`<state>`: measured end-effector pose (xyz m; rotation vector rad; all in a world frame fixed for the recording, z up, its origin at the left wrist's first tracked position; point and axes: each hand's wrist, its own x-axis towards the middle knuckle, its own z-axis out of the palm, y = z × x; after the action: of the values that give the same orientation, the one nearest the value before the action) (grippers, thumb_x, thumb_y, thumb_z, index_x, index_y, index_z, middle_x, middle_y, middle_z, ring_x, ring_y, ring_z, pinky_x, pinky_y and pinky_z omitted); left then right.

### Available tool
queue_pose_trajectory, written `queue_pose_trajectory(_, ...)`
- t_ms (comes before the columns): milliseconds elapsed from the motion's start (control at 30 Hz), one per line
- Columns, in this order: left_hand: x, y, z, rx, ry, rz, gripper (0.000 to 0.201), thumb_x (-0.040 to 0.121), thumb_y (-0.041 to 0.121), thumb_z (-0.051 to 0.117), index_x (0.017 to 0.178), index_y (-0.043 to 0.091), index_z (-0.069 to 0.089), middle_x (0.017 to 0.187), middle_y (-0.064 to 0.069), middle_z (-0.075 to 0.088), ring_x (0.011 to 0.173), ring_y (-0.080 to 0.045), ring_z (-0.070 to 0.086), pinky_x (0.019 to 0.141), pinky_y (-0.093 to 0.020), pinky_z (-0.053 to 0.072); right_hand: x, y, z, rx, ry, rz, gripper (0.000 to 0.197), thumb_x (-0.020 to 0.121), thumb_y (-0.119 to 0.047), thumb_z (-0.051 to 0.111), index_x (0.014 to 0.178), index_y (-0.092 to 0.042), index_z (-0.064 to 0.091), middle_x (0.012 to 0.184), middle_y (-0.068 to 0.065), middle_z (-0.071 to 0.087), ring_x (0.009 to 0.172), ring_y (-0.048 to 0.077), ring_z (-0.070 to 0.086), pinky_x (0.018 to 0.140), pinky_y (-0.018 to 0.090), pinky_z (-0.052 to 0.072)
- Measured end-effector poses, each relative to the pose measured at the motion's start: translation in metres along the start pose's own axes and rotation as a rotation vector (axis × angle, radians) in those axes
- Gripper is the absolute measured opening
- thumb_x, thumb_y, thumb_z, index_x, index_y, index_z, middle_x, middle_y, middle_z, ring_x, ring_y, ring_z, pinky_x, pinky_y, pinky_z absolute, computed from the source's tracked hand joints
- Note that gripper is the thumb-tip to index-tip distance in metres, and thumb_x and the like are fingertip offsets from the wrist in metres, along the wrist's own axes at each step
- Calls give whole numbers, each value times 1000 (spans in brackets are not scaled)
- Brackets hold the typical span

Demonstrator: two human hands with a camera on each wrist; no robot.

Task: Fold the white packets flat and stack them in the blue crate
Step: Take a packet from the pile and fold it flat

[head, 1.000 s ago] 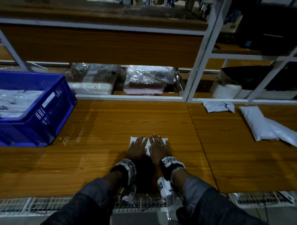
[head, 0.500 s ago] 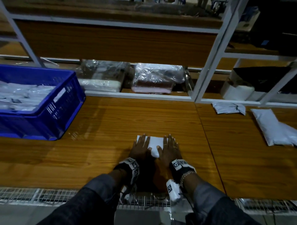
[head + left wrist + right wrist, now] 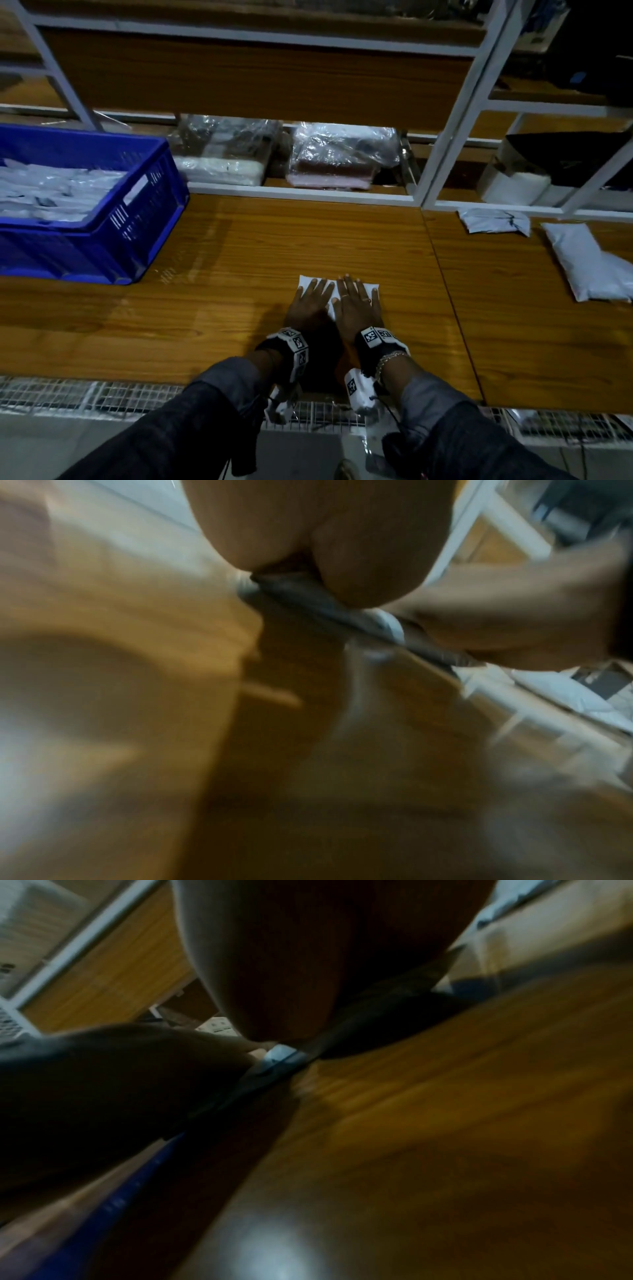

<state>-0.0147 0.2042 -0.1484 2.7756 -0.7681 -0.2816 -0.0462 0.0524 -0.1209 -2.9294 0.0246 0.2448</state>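
A small white packet [image 3: 334, 301] lies flat on the wooden table [image 3: 239, 274], near its front edge. Both my hands press down on it side by side with straight fingers: my left hand [image 3: 310, 301] on its left half, my right hand [image 3: 358, 301] on its right half. Most of the packet is hidden under my palms. The blurred wrist views show the packet's edge [image 3: 387, 623] [image 3: 281, 1053] squeezed under my palms. The blue crate [image 3: 113, 219] stands at the table's left, holding several white packets [image 3: 51, 192]. More white packets [image 3: 582, 260] [image 3: 493, 221] lie at the right.
A white metal shelf frame [image 3: 455, 113] rises behind the table. Clear plastic-wrapped bundles [image 3: 342, 154] [image 3: 226, 154] sit on the low shelf at the back. A wire mesh ledge [image 3: 102, 394] runs along the table's front edge.
My hands spread a little apart on the packet half a second ago and have come back close together. The view has shifted, so the crate sits further right in the frame.
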Motion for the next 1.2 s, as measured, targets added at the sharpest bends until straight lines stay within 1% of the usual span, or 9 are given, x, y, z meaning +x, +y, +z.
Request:
queue_pose_trajectory(100, -5, 9, -13, -3, 45, -55, 60, 110, 32, 12, 136, 15, 63, 138, -9, 63, 122, -28, 64, 92, -51, 55, 2, -1, -4, 13, -75, -6, 59, 107, -44, 14, 162, -26, 1, 169, -7, -6, 155, 18, -7, 123, 51, -9)
queue_pose_trajectory(200, -11, 7, -24, 16, -58, -17, 61, 107, 44, 9, 161, 19, 18, 168, -5, 13, 155, -27, 14, 123, -49, 15, 3, 6, -14, 61, -164, -37, 62, 107, -49, 14, 161, -25, -5, 168, -4, -14, 155, 18, -13, 122, 48, -13)
queue_pose_trajectory(367, -21, -4, -24, -47, -24, -69, 114, 60, 85, -35, 160, 40, -2, 169, -7, -11, 155, -30, -10, 122, -52, -4, -3, 15, -10, 107, -87, -16, 76, 104, -58, 20, 161, -15, -7, 167, 4, -16, 154, 18, -14, 121, 43, -15)
queue_pose_trajectory(467, -15, -5, -26, -53, -71, -63, 102, 70, 84, -28, 159, 39, -5, 168, -15, 0, 155, -37, 3, 121, -59, 8, 0, 17, -7, 104, -81, 6, 80, 104, -60, 20, 160, -11, -7, 167, 6, -18, 154, 19, -14, 123, 40, -12)
queue_pose_trajectory(600, 5, -19, 2, -145, -92, -144, 59, 106, 56, 10, 161, 35, 2, 140, -24, 58, 121, -43, 61, 83, -61, 55, 5, 17, -6, 74, -102, 12, 76, 104, -58, 15, 160, -13, -10, 167, 3, -19, 154, 17, -16, 123, 40, -15)
queue_pose_trajectory(800, -11, -1, -28, 25, -106, -114, 61, 102, 56, 8, 160, 39, -3, 168, -18, -2, 155, -40, 2, 120, -60, 7, 4, 20, -11, 89, -121, -43, 71, 104, -59, 17, 160, -25, -10, 167, -1, -18, 154, 16, -16, 120, 42, -17)
queue_pose_trajectory(900, -16, 9, -39, 36, -97, -31, 56, 111, 34, 21, 161, 33, -3, 169, -9, -6, 156, -31, -8, 122, -52, -6, -2, 26, -18, 130, -117, -128, 64, 106, -52, 20, 160, -33, -8, 167, -4, -17, 153, 15, -19, 122, 48, -15)
queue_pose_trajectory(1100, -16, 18, -35, -44, -88, -29, 62, 107, 45, 11, 162, 18, 1, 169, -3, -3, 156, -22, -5, 123, -45, -3, -6, 25, -14, 80, -135, -107, 58, 108, -49, 17, 161, -33, 2, 168, -9, -11, 155, 15, -12, 122, 50, -15)
queue_pose_trajectory(1200, -14, 15, -37, -86, -79, 6, 93, 93, 65, -14, 159, 13, 24, 166, -9, 22, 153, -29, 22, 121, -54, 18, -3, 27, -18, 111, -135, -112, 57, 107, -52, 18, 161, -37, 3, 168, -10, -7, 155, 15, -10, 122, 51, -14)
